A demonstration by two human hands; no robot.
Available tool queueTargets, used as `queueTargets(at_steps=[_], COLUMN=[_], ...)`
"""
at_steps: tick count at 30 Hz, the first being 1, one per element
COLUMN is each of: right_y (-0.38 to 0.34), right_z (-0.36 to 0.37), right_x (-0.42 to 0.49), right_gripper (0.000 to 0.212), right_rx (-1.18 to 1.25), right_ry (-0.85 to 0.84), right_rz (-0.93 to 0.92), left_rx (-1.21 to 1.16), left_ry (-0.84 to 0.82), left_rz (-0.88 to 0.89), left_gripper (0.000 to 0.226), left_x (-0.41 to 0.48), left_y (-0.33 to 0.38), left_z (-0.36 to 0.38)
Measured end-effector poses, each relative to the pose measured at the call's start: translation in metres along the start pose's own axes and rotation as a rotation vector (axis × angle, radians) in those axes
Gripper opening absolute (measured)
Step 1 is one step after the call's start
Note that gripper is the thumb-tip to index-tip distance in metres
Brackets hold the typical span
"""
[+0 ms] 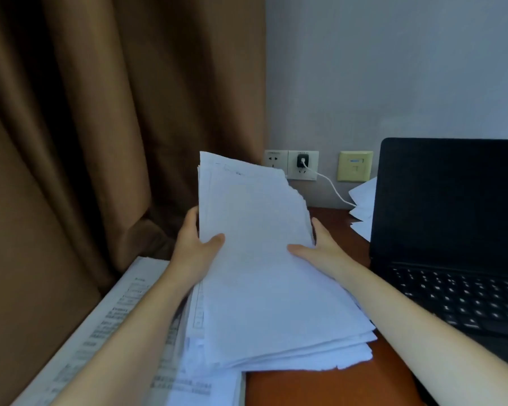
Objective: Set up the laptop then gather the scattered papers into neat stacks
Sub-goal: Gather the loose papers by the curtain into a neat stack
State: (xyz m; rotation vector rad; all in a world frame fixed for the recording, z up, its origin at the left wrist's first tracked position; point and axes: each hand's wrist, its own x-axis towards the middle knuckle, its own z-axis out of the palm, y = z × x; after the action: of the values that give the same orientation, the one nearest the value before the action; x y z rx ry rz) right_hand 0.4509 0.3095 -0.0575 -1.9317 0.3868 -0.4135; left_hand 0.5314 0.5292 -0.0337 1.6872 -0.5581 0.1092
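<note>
White sheaf (255, 259), uneven, pinched by left grip (195, 244) and right grip (320, 249) beside opened laptop (452, 215); sheets (364, 206) behind it lie ungathered.

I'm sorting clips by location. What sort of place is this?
Likely a desk in a hotel room or small office. An open laptop sits on a reddish wooden desk with papers, wall sockets hold a plugged-in charger, and a heavy brown curtain hangs alongside.
</note>
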Motion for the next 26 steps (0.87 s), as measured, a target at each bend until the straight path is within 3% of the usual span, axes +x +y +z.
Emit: queueTargets(at_steps=[2, 4, 9, 14, 18, 22, 26], right_y=[-0.015, -0.033, -0.103, -0.136, -0.12, -0.115, -0.119], right_z=[-0.013, -0.029, -0.048, -0.06, -0.078, -0.093, -0.099], right_x=[-0.003, -0.002, -0.009, -0.032, -0.047, -0.053, -0.055], right_gripper=[0.077, 0.054, 0.022, 0.025, 0.038, 0.065, 0.03], right_rx=[0.316, 0.451, 0.461, 0.401, 0.475, 0.577, 0.593], right_ry=[0.052, 0.008, 0.212, 0.259, 0.211, 0.178, 0.111], right_rz=[0.121, 0.14, -0.251, -0.55, -0.514, -0.506, -0.487], left_rx=[-0.1, -0.167, -0.213, -0.226, -0.219, -0.154, -0.201], left_ry=[0.037, 0.068, 0.245, 0.223, 0.144, 0.091, 0.078], left_rz=[0.05, 0.116, 0.31, 0.411, 0.387, 0.359, 0.391], left_gripper=[0.042, 0.038, 0.033, 0.041, 0.049, 0.051, 0.045], left_x=[-0.001, -0.001, 0.009, 0.01, 0.003, 0.002, 0.004], left_y=[0.013, 0.028, 0.078, 0.112, 0.108, 0.124, 0.134], left_z=[0.001, -0.001, -0.011, -0.004, 0.003, 0.009, 0.014])
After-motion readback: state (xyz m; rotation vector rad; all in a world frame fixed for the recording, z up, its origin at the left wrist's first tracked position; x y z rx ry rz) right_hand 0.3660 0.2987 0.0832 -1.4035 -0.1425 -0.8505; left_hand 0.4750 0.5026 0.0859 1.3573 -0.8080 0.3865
